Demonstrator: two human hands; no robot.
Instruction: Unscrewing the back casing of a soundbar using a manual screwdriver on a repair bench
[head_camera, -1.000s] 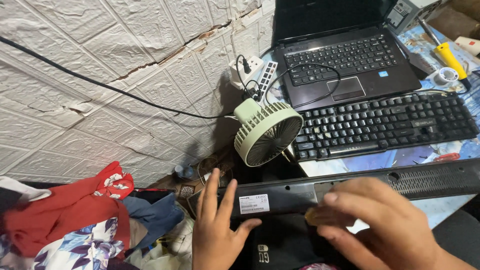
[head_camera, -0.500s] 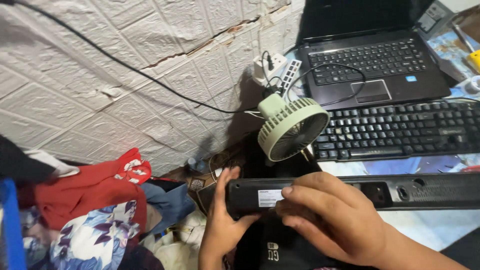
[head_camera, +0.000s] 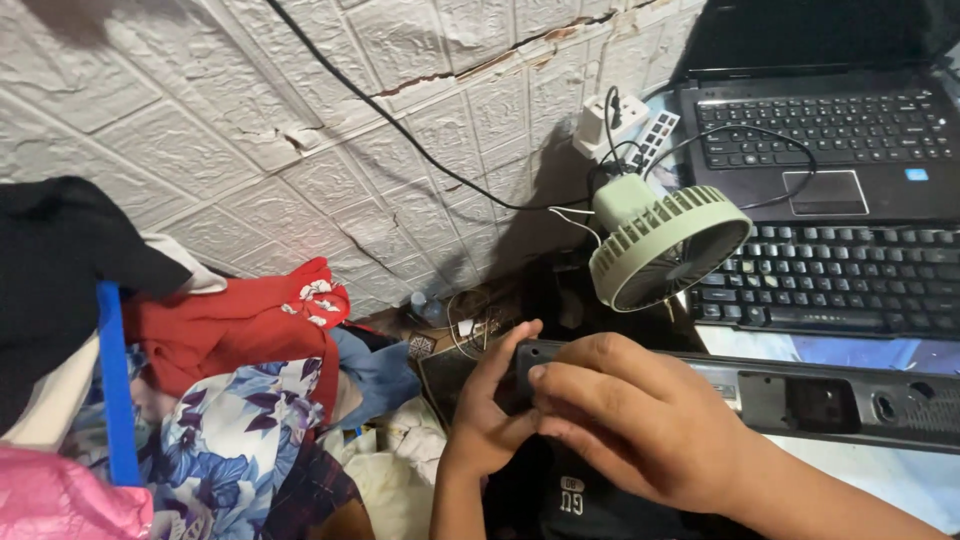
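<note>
At the left lay a pile of red and flowered clothes (head_camera: 240, 400). The left hand (head_camera: 485, 420) and the right hand (head_camera: 640, 420) gripped the near left end of a long black plastic bar (head_camera: 840, 400), under the round green fan (head_camera: 665, 245).

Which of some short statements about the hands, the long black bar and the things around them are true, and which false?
1. Both hands grip one end of the long black bar. True: the left hand and right hand close on its left end.
2. The green fan lies flat on the laptop. False: it stands tilted beside the black keyboard.
3. A black cable runs across the white textured wall. True.
4. The red cloth is draped over the bar. False: it lies in the pile of clothes, apart from it.
</note>
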